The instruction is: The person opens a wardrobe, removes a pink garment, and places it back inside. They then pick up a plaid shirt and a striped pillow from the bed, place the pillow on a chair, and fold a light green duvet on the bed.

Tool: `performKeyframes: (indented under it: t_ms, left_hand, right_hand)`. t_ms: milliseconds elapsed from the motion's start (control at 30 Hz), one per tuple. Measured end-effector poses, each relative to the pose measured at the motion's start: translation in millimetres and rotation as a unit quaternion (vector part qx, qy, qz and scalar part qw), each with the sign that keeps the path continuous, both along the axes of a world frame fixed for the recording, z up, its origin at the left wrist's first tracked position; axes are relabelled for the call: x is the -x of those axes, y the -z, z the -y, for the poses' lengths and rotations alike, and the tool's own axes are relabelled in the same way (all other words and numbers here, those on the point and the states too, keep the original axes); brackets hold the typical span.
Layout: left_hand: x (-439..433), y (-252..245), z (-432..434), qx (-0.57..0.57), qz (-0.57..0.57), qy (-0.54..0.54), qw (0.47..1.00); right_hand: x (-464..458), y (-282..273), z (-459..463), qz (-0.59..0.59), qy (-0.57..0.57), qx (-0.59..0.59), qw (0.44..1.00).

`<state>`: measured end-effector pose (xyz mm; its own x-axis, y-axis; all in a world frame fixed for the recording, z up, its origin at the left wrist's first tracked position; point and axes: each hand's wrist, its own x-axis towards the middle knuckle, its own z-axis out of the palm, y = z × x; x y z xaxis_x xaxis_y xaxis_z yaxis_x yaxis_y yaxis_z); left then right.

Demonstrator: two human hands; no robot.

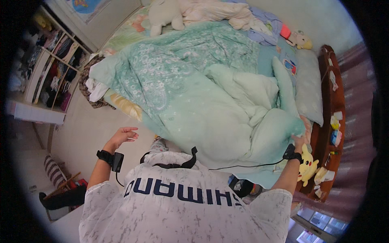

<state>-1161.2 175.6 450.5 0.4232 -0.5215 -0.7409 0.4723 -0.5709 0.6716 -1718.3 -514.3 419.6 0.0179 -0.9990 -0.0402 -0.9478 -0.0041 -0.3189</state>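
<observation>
My right hand grips the edge of a green patterned quilt near the headboard end of the bed. Its fingertips are partly hidden at the fabric. To the left, over the floor beside the bed, my left hand hangs with its fingers apart and nothing in it. The quilt lies spread across most of the bed, rumpled and folded over on the right side. A grey-green pillow rests along the headboard. Just past my right wrist lies a yellow plush toy.
A wooden headboard with small items on its ledge runs down the right. A white plush toy and bunched bedding lie at the bed's far side. An open wardrobe with clothes stands on the left.
</observation>
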Motion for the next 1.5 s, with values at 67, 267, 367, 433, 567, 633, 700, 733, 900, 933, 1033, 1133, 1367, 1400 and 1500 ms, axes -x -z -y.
performKeyframes:
  t_ms: [67,267,367,433,567,633,700,733,900,933,1033,1133,1367,1400,1500]
  left_hand:
    - [-6.9,1.8,-15.4,-0.009,0.002,-0.015,1.0]
    - [-71.9,17.4,-36.8,-0.041,0.038,-0.037,0.998]
    - [-133.2,31.4,-31.3,-0.029,0.063,-0.035,0.997]
    - [-188.0,44.9,-20.1,-0.018,0.08,-0.023,0.996]
    - [-322.0,76.2,21.5,-0.025,0.141,-0.007,0.99]
    - [-388.7,91.0,47.9,-0.018,0.177,-0.003,0.984]
    - [-447.1,106.8,76.3,-0.032,0.213,-0.01,0.976]
    - [-473.5,114.4,91.1,-0.028,0.208,-0.004,0.978]
    - [-548.6,166.5,172.6,-0.051,0.156,-0.08,0.983]
    - [-552.4,181.3,190.0,-0.062,0.139,-0.086,0.985]
    - [-558.3,232.2,229.8,-0.081,0.22,-0.028,0.972]
    - [-575.3,294.1,257.0,-0.061,0.206,-0.008,0.977]
    - [-569.5,417.9,255.3,-0.105,0.171,0.041,0.979]
    - [-552.0,416.8,254.2,-0.086,0.155,-0.065,0.982]
    - [-517.8,349.8,226.7,0.144,0.474,0.325,0.805]
  right_hand:
    - [-39.5,33.4,-8.2,0.028,-0.027,-0.01,0.999]
    - [-168.9,92.7,-93.1,0.066,-0.215,-0.072,0.972]
    - [-214.8,112.6,-156.8,0.106,-0.238,-0.147,0.954]
    - [-235.1,127.0,-200.9,0.107,-0.235,-0.187,0.948]
    - [-257.8,154.7,-294.8,0.091,-0.219,-0.228,0.944]
    - [-270.2,164.6,-348.0,0.073,-0.173,-0.27,0.945]
    - [-290.1,169.0,-398.9,0.073,-0.121,-0.343,0.929]
    - [-301.6,167.7,-423.6,0.061,-0.108,-0.347,0.93]
    - [-389.9,148.4,-513.8,0.252,0.104,-0.497,0.824]
    - [-408.6,146.2,-524.3,0.31,0.15,-0.522,0.78]
    - [-450.1,146.0,-544.7,0.498,0.235,-0.547,0.631]
    - [-480.8,166.8,-552.9,0.517,0.302,-0.559,0.574]
    - [-520.1,258.9,-510.6,0.676,0.426,-0.378,0.468]
    - [-522.9,273.4,-500.2,0.65,0.485,-0.35,0.468]
    - [-523.4,287.5,-479.2,0.616,0.516,-0.27,0.531]
